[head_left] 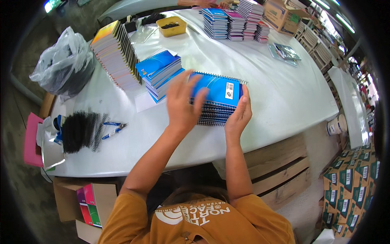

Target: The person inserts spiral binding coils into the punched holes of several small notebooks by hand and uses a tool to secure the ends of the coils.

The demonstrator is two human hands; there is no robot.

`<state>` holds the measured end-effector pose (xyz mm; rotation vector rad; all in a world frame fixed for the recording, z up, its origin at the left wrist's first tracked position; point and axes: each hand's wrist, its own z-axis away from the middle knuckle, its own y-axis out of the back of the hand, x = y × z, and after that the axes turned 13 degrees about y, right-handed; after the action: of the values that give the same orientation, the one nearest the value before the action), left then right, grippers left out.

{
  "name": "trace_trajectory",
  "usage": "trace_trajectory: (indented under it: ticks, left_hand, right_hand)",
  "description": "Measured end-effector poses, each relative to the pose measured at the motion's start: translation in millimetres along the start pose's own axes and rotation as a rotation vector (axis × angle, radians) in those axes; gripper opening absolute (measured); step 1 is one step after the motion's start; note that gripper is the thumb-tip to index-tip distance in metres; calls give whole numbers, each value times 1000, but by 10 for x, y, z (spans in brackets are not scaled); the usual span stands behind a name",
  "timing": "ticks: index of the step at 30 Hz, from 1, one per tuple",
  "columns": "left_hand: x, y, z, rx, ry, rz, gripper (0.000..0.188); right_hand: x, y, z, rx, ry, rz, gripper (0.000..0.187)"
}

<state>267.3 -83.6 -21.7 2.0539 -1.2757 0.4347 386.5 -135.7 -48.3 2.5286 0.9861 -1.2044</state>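
A stack of blue spiral notebooks (221, 95) lies on the white table (280, 97) in front of me. My left hand (183, 103) rests with spread fingers against the stack's left side and top cover. My right hand (240, 114) presses flat against the stack's right edge. Just left of the stack sits a second, smaller pile of blue notebooks (160, 73), not touched by either hand.
A long leaning row of notebooks (115, 55) stands at the back left beside a grey plastic bag (63, 65). Black spiral coils (81, 130) and blue-handled pliers (113, 128) lie at left. A yellow tray (171, 26), more notebook stacks (233, 22) and cardboard boxes (284, 16) are at the back.
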Motion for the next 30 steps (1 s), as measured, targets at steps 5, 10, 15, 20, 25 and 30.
trace_trajectory:
  ticks: [5,10,15,20,25,30]
  left_hand:
    - [-154,-64,133,11,547,274,22]
    - [-355,1,10,75,412,265,24]
    - [-1018,347,-579,46,40,-512,32]
    - [-1197,702,-376,-241,19,-780,42]
    - [-715,1557,1,-342,40,-552,33]
    - [-324,2195,611,-650,-4,-548,31]
  right_hand:
    - [-15,-57,20,-12,30,104,38]
    - [79,56,-5,-30,66,131,40]
    - [-220,-2,115,108,615,61,41]
    - [-400,-133,750,-530,174,-417,50]
    - [-260,-392,969,-756,-1213,-1221,62]
    - [-93,-668,955,-1024,-1369,-1116,57]
